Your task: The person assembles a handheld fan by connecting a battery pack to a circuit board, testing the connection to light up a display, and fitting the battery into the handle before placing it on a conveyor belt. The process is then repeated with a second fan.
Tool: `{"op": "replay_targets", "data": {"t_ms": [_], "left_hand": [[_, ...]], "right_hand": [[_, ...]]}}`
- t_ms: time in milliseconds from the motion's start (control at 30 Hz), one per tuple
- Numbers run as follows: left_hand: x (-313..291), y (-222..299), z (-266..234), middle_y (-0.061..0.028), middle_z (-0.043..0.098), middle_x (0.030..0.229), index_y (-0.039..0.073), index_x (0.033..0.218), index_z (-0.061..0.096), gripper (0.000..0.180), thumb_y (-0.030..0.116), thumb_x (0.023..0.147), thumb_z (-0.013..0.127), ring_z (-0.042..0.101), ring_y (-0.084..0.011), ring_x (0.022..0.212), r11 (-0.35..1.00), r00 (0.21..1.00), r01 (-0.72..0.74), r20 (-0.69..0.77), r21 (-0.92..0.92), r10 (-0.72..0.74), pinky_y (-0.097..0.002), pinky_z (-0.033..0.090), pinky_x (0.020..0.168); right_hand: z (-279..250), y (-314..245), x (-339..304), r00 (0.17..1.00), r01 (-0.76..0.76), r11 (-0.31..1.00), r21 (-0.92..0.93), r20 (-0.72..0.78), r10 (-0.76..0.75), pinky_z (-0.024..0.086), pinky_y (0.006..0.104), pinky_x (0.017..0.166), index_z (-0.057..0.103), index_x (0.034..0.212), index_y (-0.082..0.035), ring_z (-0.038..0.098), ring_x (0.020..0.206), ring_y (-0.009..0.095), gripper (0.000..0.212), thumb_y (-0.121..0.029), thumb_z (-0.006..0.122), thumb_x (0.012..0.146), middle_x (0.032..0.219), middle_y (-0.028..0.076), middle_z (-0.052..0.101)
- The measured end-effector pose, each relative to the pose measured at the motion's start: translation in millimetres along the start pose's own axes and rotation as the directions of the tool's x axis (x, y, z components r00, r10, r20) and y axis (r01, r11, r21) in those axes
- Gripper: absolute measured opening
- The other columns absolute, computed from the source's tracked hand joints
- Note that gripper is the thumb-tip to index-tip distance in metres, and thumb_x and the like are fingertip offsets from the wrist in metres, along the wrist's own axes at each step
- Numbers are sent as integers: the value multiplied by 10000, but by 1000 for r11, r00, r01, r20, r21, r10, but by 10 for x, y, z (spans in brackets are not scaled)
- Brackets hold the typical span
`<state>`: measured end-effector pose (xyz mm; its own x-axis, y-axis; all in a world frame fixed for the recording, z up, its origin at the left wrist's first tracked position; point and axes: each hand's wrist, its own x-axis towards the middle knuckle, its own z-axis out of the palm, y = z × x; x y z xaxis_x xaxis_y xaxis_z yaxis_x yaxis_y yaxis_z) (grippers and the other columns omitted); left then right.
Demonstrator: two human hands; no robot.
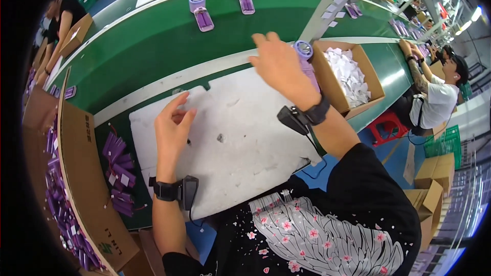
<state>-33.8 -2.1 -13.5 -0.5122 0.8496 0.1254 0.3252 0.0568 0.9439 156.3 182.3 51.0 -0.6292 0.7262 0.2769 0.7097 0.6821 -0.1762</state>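
Note:
Above the left part of a white foam mat (pixel 235 168), my left hand (pixel 173 122) is raised with its thumb and fingers apart and nothing between them. My right hand (pixel 280 66) reaches over the mat's far edge, fingers stretched out. Just right of it is a purple device (pixel 309 69) with a round lilac head; the hand partly covers it, and I cannot tell whether they touch. Two similar purple devices, one nearer (pixel 203 19) and one farther (pixel 246 4), lie on the green belt (pixel 153 43). A black strapped unit sits on each wrist.
An open carton (pixel 376 84) of white paper pieces stands at the right. Purple wrapped battery packs (pixel 118 156) with wires lie left of the mat, beside a large carton (pixel 97 189) holding many more. A post (pixel 330 10) rises beyond my right hand. Co-workers sit at both sides.

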Motion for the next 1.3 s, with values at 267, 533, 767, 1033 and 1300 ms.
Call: {"op": "replay_targets", "data": {"t_ms": [267, 533, 767, 1033, 1300], "left_hand": [[4, 49, -34, -94, 690, 1001, 25, 1115, 679, 290, 38, 826, 677, 620, -135, 739, 994, 998, -25, 52, 103, 20, -260, 516, 679], [-83, 81, 75, -111, 688, 947, 30, 1048, 691, 237, 108, 824, 701, 626, -167, 714, 995, 995, -75, 77, 66, 69, -278, 503, 646], [-112, 260, 408, -78, 661, 985, 63, 1069, 667, 298, 208, 818, 733, 611, -162, 761, 964, 917, -240, 301, -111, 263, -290, 496, 670], [-99, 137, 452, -127, 648, 934, 68, 930, 660, 238, 224, 756, 703, 629, -250, 874, 947, 891, -320, 337, -10, 305, -380, 497, 769], [1, -343, 783, -71, 621, 890, 79, 968, 600, 216, 244, 829, 597, 600, -240, 838, 592, 606, -795, 201, 133, 769, -420, 455, 833]], "right_hand": [[14, 606, -556, 983, -153, 982, -107, 85, 162, 509, 516, 696, 474, 1255, -39, 632, 836, 412, 382, -134, 522, 888, 929, 259, 628], [-325, 429, -609, 999, -18, 945, 326, -26, 28, 456, 361, 559, 497, 1275, -61, 616, 637, 285, 379, -31, 463, 899, 777, 198, 628], [65, -151, -892, 960, -174, 660, 730, 274, -50, 354, 225, 512, 551, 1153, -17, 487, 611, 39, 255, -10, 542, 898, 740, 33, 564], [-469, -632, -317, 859, 244, 834, 495, 290, -423, 448, 255, 569, 618, 971, 23, 567, 613, 114, 148, -78, 640, 865, 747, 85, 614], [458, -2299, 331, 294, 820, 328, 469, 146, -945, 521, 435, 735, 624, 1144, -7, 636, 882, 348, 364, -139, 666, 807, 980, 194, 654]]}}
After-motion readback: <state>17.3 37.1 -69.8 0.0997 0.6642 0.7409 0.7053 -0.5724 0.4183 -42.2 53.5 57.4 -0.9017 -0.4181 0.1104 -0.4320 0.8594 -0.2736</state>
